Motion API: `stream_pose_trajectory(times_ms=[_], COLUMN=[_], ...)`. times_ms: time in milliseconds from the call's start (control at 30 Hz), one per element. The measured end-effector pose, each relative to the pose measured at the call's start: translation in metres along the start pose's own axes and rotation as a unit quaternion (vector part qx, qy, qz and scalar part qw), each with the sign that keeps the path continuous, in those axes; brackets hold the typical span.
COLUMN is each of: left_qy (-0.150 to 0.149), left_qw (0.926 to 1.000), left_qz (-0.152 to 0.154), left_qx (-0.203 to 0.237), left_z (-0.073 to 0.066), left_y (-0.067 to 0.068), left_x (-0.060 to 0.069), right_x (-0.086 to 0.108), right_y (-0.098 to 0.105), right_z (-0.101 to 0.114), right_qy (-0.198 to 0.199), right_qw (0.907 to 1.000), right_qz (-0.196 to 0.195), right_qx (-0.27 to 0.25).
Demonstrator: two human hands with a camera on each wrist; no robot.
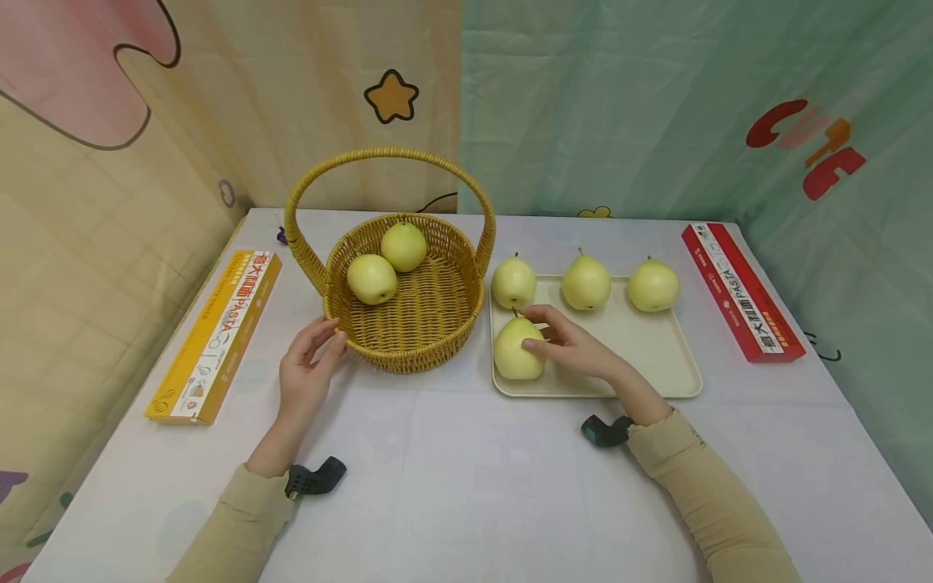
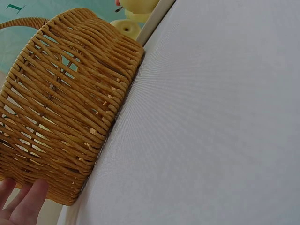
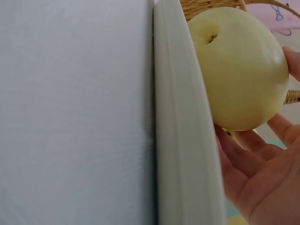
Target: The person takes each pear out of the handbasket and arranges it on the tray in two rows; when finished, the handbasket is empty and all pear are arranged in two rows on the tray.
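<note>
My right hand [image 1: 572, 344] grips a pale green-yellow pear [image 1: 518, 350] at the front left of a cream tray [image 1: 619, 387], fingers behind it and thumb on its near side. In the right wrist view that pear [image 3: 239, 70] shows its dimpled end beside the tray's edge [image 3: 187, 140]. With fingertips and thumb, my left hand [image 1: 309, 368] holds the left rim of a wicker basket [image 1: 408, 356]. The left wrist view shows fingers [image 2: 30, 201] against its woven wall [image 2: 70, 103]. Two pears, one nearer [image 1: 372, 279] and one farther [image 1: 404, 247], lie inside the basket.
Three more pears, left [image 1: 513, 283], middle [image 1: 586, 283] and right [image 1: 653, 285], stand along the tray's back. A yellow pasta box [image 1: 215, 336] lies at the left, a red pasta box [image 1: 743, 291] at the right. The basket's tall handle [image 1: 389, 152] arches above it.
</note>
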State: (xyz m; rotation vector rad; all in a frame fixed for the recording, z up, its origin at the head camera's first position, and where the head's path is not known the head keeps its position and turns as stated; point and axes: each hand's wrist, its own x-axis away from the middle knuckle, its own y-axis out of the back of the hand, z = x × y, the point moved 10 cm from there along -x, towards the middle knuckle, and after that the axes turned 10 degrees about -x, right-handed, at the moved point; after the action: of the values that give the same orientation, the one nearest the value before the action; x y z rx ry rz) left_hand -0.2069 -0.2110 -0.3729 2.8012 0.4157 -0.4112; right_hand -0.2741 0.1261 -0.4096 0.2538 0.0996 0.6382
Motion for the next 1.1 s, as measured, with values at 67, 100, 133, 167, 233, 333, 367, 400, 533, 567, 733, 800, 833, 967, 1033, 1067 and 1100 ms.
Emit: stream_pose_trajectory(times_ms=[67,100,133,167,233,333,367,400,533,567,733,800,833,967,1033,1067,1100], left_qy=[0.002,0.002,0.001,0.001,0.003,0.003,0.003,0.005,-0.002,-0.001,0.000,0.002,0.002,0.001,-0.001,-0.003,-0.005], left_qw=[1.0000,1.0000,1.0000,1.0000,1.0000,1.0000,1.0000,1.0000,1.0000,1.0000,1.0000,0.9999,0.9999,0.9999,0.9999,0.9999,0.9999], left_qz=[0.001,0.001,0.001,0.001,0.001,0.000,0.000,0.000,0.000,0.001,0.004,0.004,0.004,0.005,0.004,0.004,0.004], left_qx=[-0.002,-0.003,-0.003,-0.003,0.000,0.004,0.006,0.006,0.006,0.004,-0.005,-0.009,-0.011,-0.014,-0.013,-0.011,-0.009], left_z=[-0.001,-0.002,-0.001,0.000,0.007,0.019,0.023,0.025,0.018,0.014,-0.001,-0.001,-0.001,-0.001,-0.001,-0.001,-0.001], left_y=[0.000,0.000,0.000,0.000,0.000,0.001,0.001,0.001,0.001,0.001,0.000,-0.001,-0.001,-0.001,-0.001,0.000,0.000], left_x=[0.000,0.000,0.000,0.000,-0.001,-0.004,-0.004,-0.005,-0.003,-0.003,0.000,0.000,0.001,0.001,0.000,0.000,0.000], right_x=[0.001,0.001,0.001,0.001,0.001,0.001,0.002,0.002,0.003,0.003,0.003,0.003,0.003,0.004,0.004,0.003,0.003], right_y=[0.000,0.000,0.001,0.001,0.000,-0.001,-0.001,-0.002,-0.004,-0.005,-0.004,-0.004,-0.004,-0.004,-0.003,-0.003,-0.003], right_z=[0.001,0.001,0.001,0.000,0.000,-0.001,-0.001,-0.002,-0.004,-0.005,-0.005,-0.004,-0.003,-0.003,-0.003,-0.004,-0.004], right_qy=[0.006,0.007,0.005,0.003,-0.002,-0.015,-0.018,-0.022,-0.034,-0.036,-0.023,-0.016,-0.014,-0.016,-0.019,-0.020,-0.021], right_qw=[0.9999,0.9999,0.9999,0.9999,0.9999,0.9997,0.9996,0.9995,0.9988,0.9988,0.9992,0.9992,0.9992,0.9990,0.9989,0.9989,0.9988], right_qz=[0.001,0.002,0.003,0.005,0.011,0.017,0.021,0.023,0.030,0.032,0.034,0.035,0.035,0.034,0.032,0.031,0.030], right_qx=[0.010,0.013,0.014,0.013,0.009,0.001,-0.002,-0.005,-0.016,-0.015,0.000,0.009,0.013,0.024,0.028,0.030,0.031])
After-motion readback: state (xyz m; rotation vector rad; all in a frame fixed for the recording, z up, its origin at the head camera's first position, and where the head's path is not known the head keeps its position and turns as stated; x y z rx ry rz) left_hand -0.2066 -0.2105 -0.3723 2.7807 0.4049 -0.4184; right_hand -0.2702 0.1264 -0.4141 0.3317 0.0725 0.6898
